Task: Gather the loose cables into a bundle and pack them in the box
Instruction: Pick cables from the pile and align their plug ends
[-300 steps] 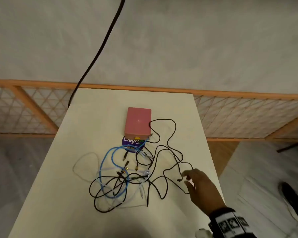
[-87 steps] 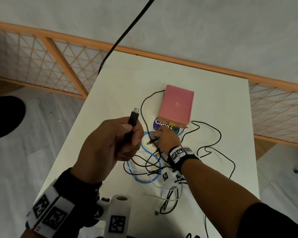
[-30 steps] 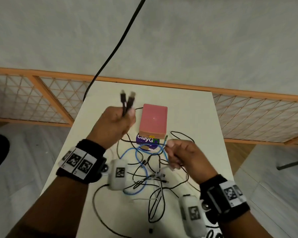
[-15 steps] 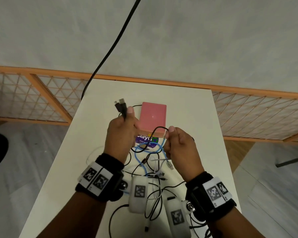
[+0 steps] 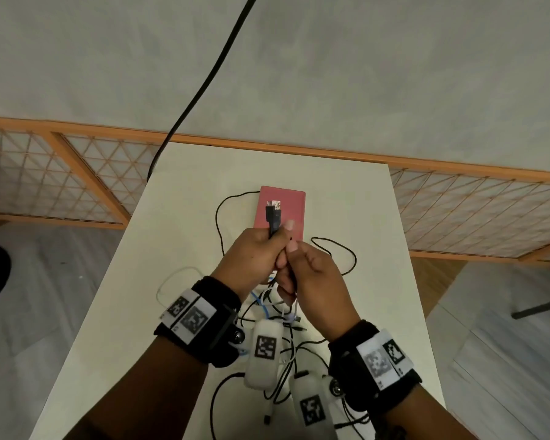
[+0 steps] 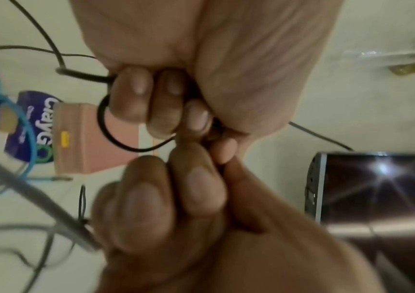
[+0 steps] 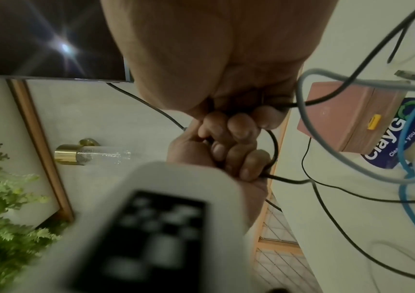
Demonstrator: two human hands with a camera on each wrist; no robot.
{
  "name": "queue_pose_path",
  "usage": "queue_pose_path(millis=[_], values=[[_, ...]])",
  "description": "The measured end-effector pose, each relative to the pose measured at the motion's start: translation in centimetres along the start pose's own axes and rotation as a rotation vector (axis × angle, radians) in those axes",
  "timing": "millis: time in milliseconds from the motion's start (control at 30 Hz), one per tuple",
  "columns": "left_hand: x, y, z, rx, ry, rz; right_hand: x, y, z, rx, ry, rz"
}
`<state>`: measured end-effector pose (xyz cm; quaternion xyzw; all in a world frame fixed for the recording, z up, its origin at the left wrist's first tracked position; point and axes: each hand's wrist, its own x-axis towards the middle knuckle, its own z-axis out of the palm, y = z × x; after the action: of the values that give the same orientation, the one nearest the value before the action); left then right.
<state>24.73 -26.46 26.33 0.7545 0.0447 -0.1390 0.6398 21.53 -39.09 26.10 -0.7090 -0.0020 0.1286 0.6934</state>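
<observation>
My left hand [image 5: 254, 258] grips black cables in a fist, and two plug ends [image 5: 273, 214] stick up from it in front of the shut pink box [image 5: 283, 211]. My right hand [image 5: 315, 274] presses against the left hand and grips a black cable [image 7: 274, 146] that loops between both fists. In the left wrist view this loop [image 6: 110, 136] hangs under my left fingers [image 6: 151, 99]. A blue cable [image 5: 261, 304], a white cable [image 5: 169, 281] and further black cables [image 5: 343, 252] lie tangled on the white table [image 5: 188, 201] beneath my wrists.
A purple round label [image 6: 30, 126] lies under the box's near end. A thick black cord [image 5: 204, 84] hangs from above to the table's far left corner. An orange lattice fence [image 5: 77, 179] runs behind the table. The table's right edge [image 5: 407, 281] is close to my right hand.
My hands have come together: the right hand brought its black cable up against the left fist. The left hand shifted right, so its plugs now stand in front of the box.
</observation>
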Motion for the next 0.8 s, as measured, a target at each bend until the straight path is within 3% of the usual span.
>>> queue_pose_path(millis=[33, 100, 167, 233, 300, 367, 433, 567, 600, 667, 733, 767, 800], values=[[0.2, 0.0, 0.0, 0.001, 0.038, 0.013, 0.0, 0.1, 0.0, 0.018, -0.012, 0.01], [1.4, -0.1, -0.8, -0.086, 0.249, -0.021, -0.3, 0.1, -0.2, 0.044, -0.079, 0.04], [2.7, 0.0, -2.4, -0.334, 0.428, -0.087, -0.7, 0.1, -0.5, 0.034, -0.141, 0.041], [2.9, -0.1, -3.5, -0.424, 0.322, -0.132, -0.8, 0.1, -0.5, 0.02, -0.128, 0.033], [1.3, 0.2, -2.8, -0.263, 0.074, -0.153, -0.4, 0.1, -0.4, 0.007, -0.073, 0.029], [-0.5, 0.6, -1.1, -0.071, -0.038, -0.096, -0.1, 0.1, -0.4, -0.032, -0.043, 0.041], [-0.9, 0.6, -0.1, -0.055, 0.042, -0.028, -0.2, 0.1, -0.5, -0.061, -0.065, 0.056], [1.8, 0.1, -1.7, -0.279, 0.397, -0.099, -0.5, 0.6, -0.7, -0.157, -0.17, 0.087], [2.3, 0.0, -2.6, -0.316, 0.429, -0.12, -0.4, 0.8, -0.6, -0.167, -0.174, 0.088], [1.7, -0.2, -3.3, -0.295, 0.294, -0.129, -0.3, 0.9, -0.6, -0.166, -0.149, 0.078], [0.1, -0.4, -2.2, -0.139, 0.052, -0.111, 0.1, 0.9, -0.5, -0.146, -0.101, 0.055], [-0.5, -0.6, -1.5, -0.09, 0.003, -0.07, 0.2, 1.1, -0.4, -0.139, -0.091, 0.053], [-0.5, -0.6, -1.1, -0.078, 0.038, -0.036, 0.2, 1.3, -0.3, -0.137, -0.094, 0.056]])
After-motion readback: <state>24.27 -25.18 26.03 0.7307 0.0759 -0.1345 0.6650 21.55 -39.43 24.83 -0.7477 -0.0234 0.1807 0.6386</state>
